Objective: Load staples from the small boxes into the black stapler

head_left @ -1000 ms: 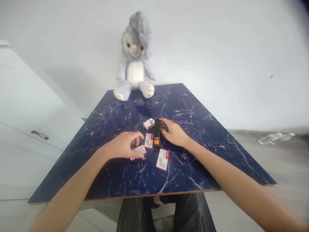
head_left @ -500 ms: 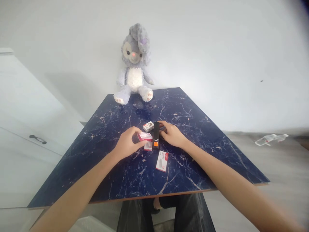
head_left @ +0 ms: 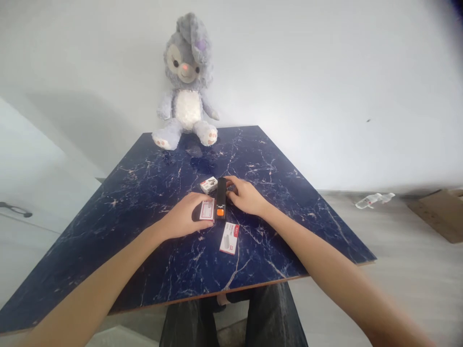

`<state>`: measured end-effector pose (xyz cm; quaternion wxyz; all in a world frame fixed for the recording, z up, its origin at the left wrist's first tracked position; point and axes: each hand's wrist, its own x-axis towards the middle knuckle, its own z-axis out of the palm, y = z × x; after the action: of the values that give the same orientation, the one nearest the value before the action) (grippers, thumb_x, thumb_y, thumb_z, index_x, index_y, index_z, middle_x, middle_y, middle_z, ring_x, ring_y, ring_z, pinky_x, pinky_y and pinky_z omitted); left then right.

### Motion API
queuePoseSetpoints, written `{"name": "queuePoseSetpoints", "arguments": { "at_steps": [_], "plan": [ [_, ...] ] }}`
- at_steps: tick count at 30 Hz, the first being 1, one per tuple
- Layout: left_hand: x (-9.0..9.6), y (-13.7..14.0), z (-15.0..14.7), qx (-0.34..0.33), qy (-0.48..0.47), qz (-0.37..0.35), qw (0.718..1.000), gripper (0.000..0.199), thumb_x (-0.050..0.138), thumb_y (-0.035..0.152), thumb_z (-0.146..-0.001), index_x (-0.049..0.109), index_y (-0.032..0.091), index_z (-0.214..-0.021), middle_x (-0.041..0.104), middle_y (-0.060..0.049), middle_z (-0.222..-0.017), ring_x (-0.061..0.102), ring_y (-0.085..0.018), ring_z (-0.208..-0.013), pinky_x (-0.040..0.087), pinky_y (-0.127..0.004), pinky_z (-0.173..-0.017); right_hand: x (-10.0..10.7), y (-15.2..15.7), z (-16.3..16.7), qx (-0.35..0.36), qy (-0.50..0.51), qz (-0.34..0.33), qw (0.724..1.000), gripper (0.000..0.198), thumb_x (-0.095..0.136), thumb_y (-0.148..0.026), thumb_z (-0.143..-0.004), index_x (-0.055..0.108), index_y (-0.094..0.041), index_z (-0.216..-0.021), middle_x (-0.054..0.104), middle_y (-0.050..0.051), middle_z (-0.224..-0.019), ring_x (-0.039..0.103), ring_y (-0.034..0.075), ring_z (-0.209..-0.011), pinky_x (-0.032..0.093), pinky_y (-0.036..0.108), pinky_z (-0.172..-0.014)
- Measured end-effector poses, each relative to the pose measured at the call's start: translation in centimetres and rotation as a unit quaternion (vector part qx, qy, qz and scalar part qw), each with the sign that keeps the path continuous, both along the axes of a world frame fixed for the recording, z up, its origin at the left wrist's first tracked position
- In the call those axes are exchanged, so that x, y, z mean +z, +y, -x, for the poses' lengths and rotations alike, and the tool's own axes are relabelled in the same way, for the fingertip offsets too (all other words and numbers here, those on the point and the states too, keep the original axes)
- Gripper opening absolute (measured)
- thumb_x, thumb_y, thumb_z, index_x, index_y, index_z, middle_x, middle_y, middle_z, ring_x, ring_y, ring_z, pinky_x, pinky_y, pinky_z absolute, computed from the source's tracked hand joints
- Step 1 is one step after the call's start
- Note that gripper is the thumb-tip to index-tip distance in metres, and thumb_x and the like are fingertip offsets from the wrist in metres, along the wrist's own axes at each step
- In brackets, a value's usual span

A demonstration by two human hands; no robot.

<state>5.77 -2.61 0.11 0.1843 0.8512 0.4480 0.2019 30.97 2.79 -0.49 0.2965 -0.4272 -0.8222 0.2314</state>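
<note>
- A white cabinet stood at the far left, with a dark handle on its front.
- The dark blue, white-veined surface spread out to the right of it.
- The left hand pinched a red-edged box between thumb and fingers.
- A grey plush toy sat at the back of the surface, close to the wall, its feet pointing forward.
- The red-edged box was in the left hand, just left of the stapler; what lay under it could not be told.
- A white box lay behind that one, beside the stapler's far end.
- The black stapler lay lengthwise between the hands, its orange button at the near end.
- A flat box, red at one corner, lay in front of the stapler.
- The right hand was curved at the stapler's right side; whether it gripped could not be told.
- A clear bottle lay on the floor, near some cardboard at the far right.
</note>
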Motion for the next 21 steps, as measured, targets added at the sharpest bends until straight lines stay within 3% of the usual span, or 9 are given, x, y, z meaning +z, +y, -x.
{"name": "queuePoseSetpoints", "arguments": {
  "at_steps": [3,9,13,21],
  "plan": [
    [-0.2,0.1,-0.2,0.022,-0.002,0.027,0.999,0.077,0.076,0.051,-0.074,0.047,0.029,-0.142,0.057,-0.012,-0.132,0.053,-0.034,-0.12,0.044,-0.049,-0.099,-0.1,0.2,-0.2,-0.011,-0.009,-0.002,1.0,0.043,0.051,-0.008,-0.084,0.052,-0.019,-0.126,0.069,0.005,-0.109,0.065,0.015,-0.082,0.048,0.028,-0.081],
    [-0.6,0.2,-0.8,0.042,-0.005,0.027,0.999,0.091,0.076,0.053,-0.075,0.032,0.034,-0.152,0.058,-0.011,-0.129,0.057,-0.033,-0.114,0.046,-0.047,-0.094,0.0,0.5,-0.1,-0.002,-0.032,-0.003,0.999,0.038,0.052,-0.009,-0.084,0.052,-0.019,-0.121,0.071,0.004,-0.101,0.067,0.017,-0.085,0.047,0.027,-0.078],
    [-1.2,0.8,-2.5,0.044,-0.02,0.013,0.999,0.106,0.078,0.055,-0.071,0.022,0.03,-0.156,0.055,-0.015,-0.133,0.055,-0.036,-0.117,0.045,-0.049,-0.096,0.5,0.4,-0.4,-0.003,-0.083,-0.014,0.996,0.031,0.048,-0.011,-0.088,0.055,-0.02,-0.117,0.072,0.005,-0.092,0.068,0.02,-0.083,0.045,0.026,-0.072],
    [-1.1,1.0,-3.4,0.015,0.002,-0.027,1.0,0.1,0.073,0.052,-0.077,0.018,0.028,-0.158,0.049,-0.014,-0.144,0.047,-0.037,-0.129,0.042,-0.049,-0.102,1.7,0.0,-1.3,-0.042,-0.167,-0.029,0.985,0.027,0.05,-0.016,-0.09,0.058,-0.019,-0.115,0.073,0.008,-0.086,0.069,0.024,-0.079,0.043,0.028,-0.068]
  ]
}}
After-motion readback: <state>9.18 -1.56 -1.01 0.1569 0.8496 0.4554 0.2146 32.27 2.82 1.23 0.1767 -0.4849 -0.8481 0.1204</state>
